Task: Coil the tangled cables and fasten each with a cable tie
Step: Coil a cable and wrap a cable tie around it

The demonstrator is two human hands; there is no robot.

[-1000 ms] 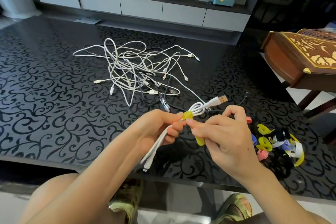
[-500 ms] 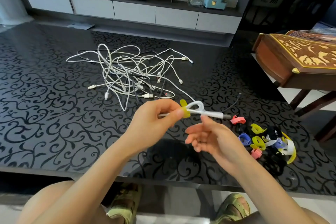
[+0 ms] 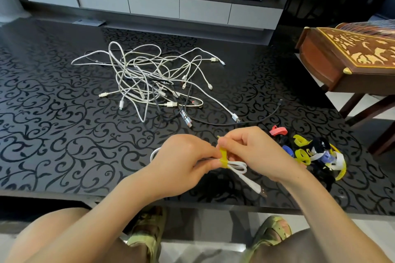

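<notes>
Just above the near edge of the black patterned counter (image 3: 53, 134), the left grip (image 3: 183, 162) clasps a coiled white cable (image 3: 239, 165), thumb and fingers closed on the bundle. A yellow tie (image 3: 223, 157) wraps the coil, and the right grip (image 3: 254, 153) pinches its loose end. The cable's plug points down toward the counter edge. Just right of the hands lies a heap of coloured ties (image 3: 316, 153). Farther out, mid-counter, sits the tangle of cables (image 3: 149, 79). Beyond stands a white cabinet (image 3: 154, 4).
</notes>
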